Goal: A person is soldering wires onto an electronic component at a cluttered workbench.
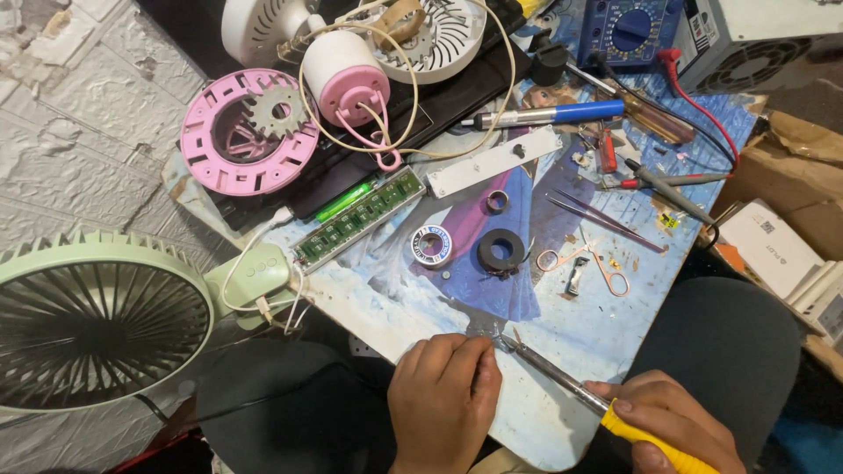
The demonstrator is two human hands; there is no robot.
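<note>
left hand [443,399]: bottom centre of frame, fingers curled together and pressed down on something small at the near edge of the table [395,298]. Looks like a pin-down grip to steady the part against the tool.
small part [489,332]: only a sliver of grey metal shows past the fingertips, right where the tool tip lands. Can't tell what it is; the hand covers the rest.
right hand [672,421]: bottom right, closed around the yellow handle, low and angled so the shaft runs up-left toward the left hand.
soldering iron [562,377]: yellow grip, metal shaft, tip touching or just beside the part. Contact point too small to confirm. Handle end cut off by the bottom frame edge.
solder spool [432,245]: mid-frame, near the work, within reach.
black tape roll [501,251]: just right of the spool.
scissors [593,263], tweezers [601,219]: right of centre, lying flat, apart from both hands.
green circuit board [360,217]: centre-left, lying diagonally with wires trailing to the green fan [97,320] at lower left; fan is cut off by the left edge.
pink ring part [246,132]: upper left, with a gear resting in it.
multimeter [628,26]: top edge, cropped; red lead runs down the right side.
hidden: person's lap covers the table's near corner.
</note>
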